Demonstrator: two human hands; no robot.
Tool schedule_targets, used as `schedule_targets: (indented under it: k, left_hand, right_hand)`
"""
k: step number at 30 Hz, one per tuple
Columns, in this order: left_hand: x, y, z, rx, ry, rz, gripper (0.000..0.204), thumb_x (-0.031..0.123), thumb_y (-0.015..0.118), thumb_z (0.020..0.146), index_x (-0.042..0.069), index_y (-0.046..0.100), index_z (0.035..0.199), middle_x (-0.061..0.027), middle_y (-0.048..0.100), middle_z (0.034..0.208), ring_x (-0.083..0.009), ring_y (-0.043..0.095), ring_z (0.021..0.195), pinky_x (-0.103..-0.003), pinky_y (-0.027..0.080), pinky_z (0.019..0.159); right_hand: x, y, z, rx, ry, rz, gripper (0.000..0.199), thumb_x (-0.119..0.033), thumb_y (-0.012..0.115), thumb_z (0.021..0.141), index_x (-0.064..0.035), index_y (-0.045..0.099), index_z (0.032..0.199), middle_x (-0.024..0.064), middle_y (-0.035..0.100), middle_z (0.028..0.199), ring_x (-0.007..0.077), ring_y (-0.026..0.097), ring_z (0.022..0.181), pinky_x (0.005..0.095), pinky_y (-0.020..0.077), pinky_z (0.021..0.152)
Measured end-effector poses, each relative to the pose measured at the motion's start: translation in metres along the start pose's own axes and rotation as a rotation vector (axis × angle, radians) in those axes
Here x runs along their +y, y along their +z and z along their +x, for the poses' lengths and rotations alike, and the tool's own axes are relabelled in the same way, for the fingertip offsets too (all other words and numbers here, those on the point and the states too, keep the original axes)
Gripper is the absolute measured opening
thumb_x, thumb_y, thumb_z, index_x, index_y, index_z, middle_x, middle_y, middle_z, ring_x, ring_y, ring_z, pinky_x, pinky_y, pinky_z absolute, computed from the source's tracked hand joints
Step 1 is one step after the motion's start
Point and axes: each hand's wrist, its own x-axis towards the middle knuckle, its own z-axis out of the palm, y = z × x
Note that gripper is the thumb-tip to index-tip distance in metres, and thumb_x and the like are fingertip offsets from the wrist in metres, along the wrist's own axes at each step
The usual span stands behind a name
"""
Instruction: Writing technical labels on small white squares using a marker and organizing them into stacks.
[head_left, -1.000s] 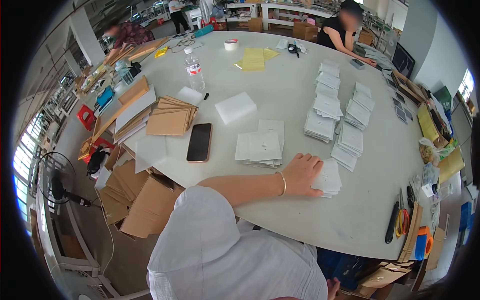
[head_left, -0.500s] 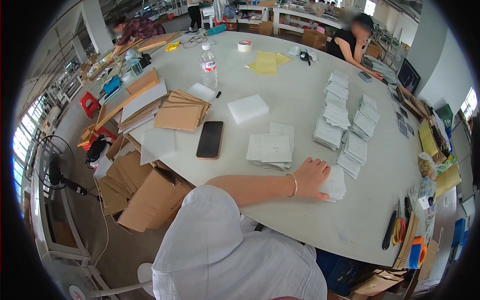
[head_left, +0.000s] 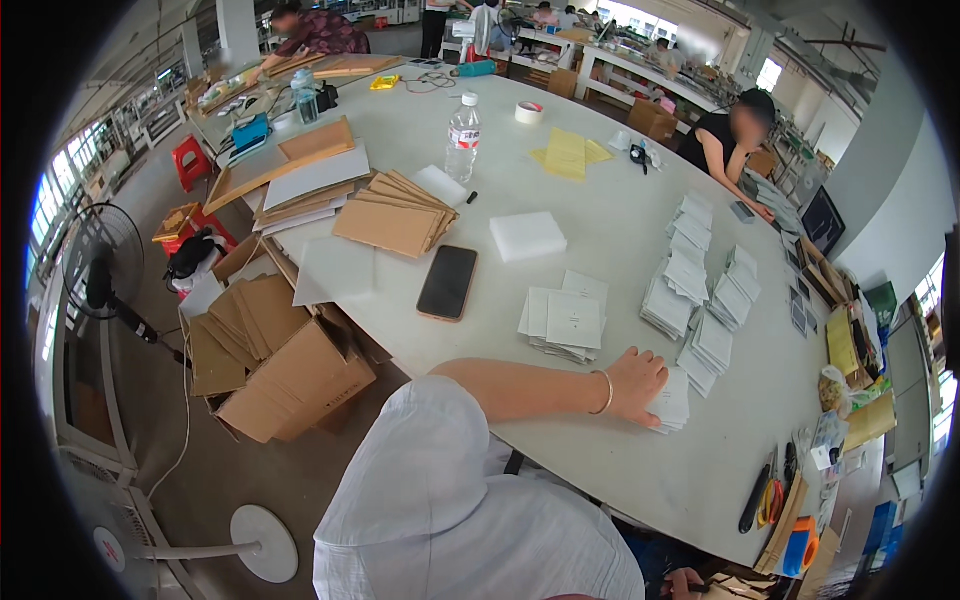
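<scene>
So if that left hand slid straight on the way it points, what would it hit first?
The left hand would meet the small stack of white cards under its fingertips; beyond that, seemingly bare table.

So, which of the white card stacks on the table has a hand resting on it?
The small white stack nearest the table's front edge: the left hand lies flat on it. The other stacks lie farther up the table, untouched.
</scene>
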Motion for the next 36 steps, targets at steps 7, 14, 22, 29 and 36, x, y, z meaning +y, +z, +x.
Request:
schedule_targets:
  k: [7, 14, 22, 29, 36]
  left_hand:
    - [0.000, 0.000, 0.000, 0.004, 0.010, 0.005, 0.062, 0.050, 0.064, 0.066, -0.004, 0.052, 0.095, -0.0139, 0.051, 0.095, -0.0256, 0.050, 0.088, -0.037, 0.038, 0.073]
    - [0.000, -0.003, 0.001, -0.037, 0.007, -0.001, 0.066, 0.053, 0.063, 0.068, -0.005, 0.053, 0.100, -0.0139, 0.051, 0.099, -0.0250, 0.048, 0.093, -0.037, 0.038, 0.077]
    - [0.006, -0.013, -0.004, -0.084, -0.066, -0.128, 0.073, 0.047, 0.066, 0.067, -0.004, 0.045, 0.115, -0.0155, 0.045, 0.118, -0.0268, 0.042, 0.111, -0.039, 0.037, 0.083]
    - [0.006, -0.018, -0.006, -0.151, -0.070, -0.141, 0.082, 0.045, 0.068, 0.064, -0.002, 0.039, 0.125, -0.0176, 0.034, 0.132, -0.0307, 0.034, 0.120, -0.041, 0.037, 0.086]
    - [0.001, -0.010, -0.004, -0.122, -0.072, -0.167, 0.082, 0.040, 0.069, 0.063, 0.000, 0.038, 0.127, -0.0176, 0.033, 0.131, -0.0304, 0.035, 0.118, -0.040, 0.038, 0.085]
  right_hand:
    - [-0.082, 0.014, 0.021, -0.177, -0.466, 0.118, 0.027, -0.024, 0.059, 0.086, 0.0008, 0.057, 0.095, 0.0020, 0.049, 0.070, 0.0107, 0.046, 0.066, 0.0236, 0.0367, 0.061]
    - [-0.139, 0.072, 0.099, -0.302, -0.745, 0.442, 0.034, -0.033, 0.062, 0.082, -0.0003, 0.052, 0.085, 0.0064, 0.049, 0.069, 0.0143, 0.048, 0.055, 0.0252, 0.0384, 0.052]
    - [-0.194, 0.133, 0.173, -0.482, -0.619, 0.707, 0.013, -0.019, 0.051, 0.090, -0.0059, 0.049, 0.091, 0.0009, 0.046, 0.072, 0.0096, 0.047, 0.063, 0.0236, 0.0373, 0.057]
    - [-0.209, 0.169, 0.192, -0.444, -0.595, 0.831, 0.011, -0.014, 0.053, 0.087, -0.0056, 0.047, 0.092, 0.0018, 0.049, 0.068, 0.0093, 0.044, 0.059, 0.0223, 0.0360, 0.057]
    - [-0.200, 0.171, 0.211, -0.426, -0.626, 0.788, 0.009, -0.014, 0.052, 0.088, -0.0070, 0.046, 0.090, -0.0009, 0.041, 0.068, 0.0080, 0.040, 0.057, 0.0222, 0.0318, 0.053]
